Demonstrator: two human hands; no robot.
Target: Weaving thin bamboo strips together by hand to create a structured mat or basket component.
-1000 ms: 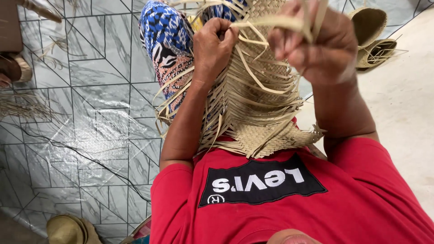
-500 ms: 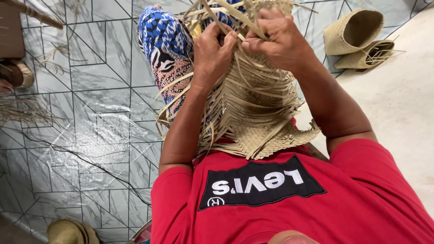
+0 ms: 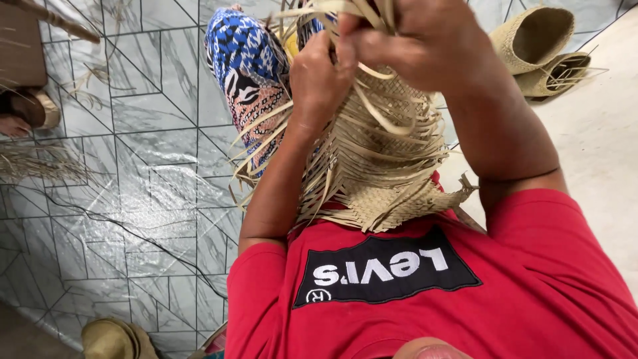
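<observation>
Straw-coloured palm strips, half plaited into a woven piece (image 3: 372, 166), sit at upper centre against the red shirt (image 3: 425, 286). Since half a second ago both hands have drawn closer together: left hand (image 3: 319, 80) fisted on strands, right hand (image 3: 419, 46) pinching strips above it. Plaiting appears mid-course; loose ends remain.

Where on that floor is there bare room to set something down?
Free: the grey patterned floor sheet left of the patterned-trousered leg, and pale floor below the finished woven straw pieces. Crowded: the lap, where both hands grip the half-woven straw piece.
</observation>
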